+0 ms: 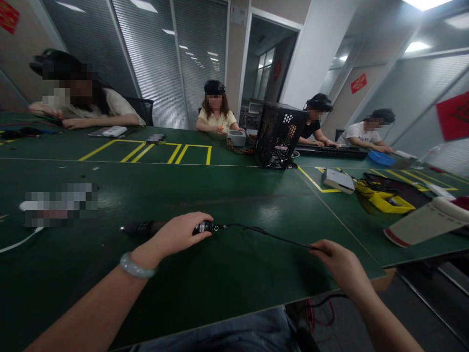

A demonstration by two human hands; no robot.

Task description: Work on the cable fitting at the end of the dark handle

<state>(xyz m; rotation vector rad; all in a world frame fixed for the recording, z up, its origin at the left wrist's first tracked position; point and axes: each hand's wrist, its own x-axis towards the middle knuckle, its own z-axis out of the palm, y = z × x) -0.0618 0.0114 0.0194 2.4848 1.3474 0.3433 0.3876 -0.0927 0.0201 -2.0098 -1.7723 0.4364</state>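
Observation:
A long black cylindrical object [141, 228], its exact kind unclear, lies on the green table under my left hand [178, 232]. The fingers wrap over its middle, so that part is hidden; its right end shows a pale label and a small metal ring. From the ring a thin black cord [271, 235] runs to the right, stretched nearly straight just above the tabletop. My right hand [339, 261] pinches the far end of this cord near the table's front edge. A pale green bangle [137, 266] is around my left wrist.
A black computer case [280, 134] stands toward the back. To the right are a grey box [337, 181], a yellow tray [392, 201] with cables, and a tilted-looking paper cup [427, 222]. A white cable [22, 242] lies left. Several people sit working around the table.

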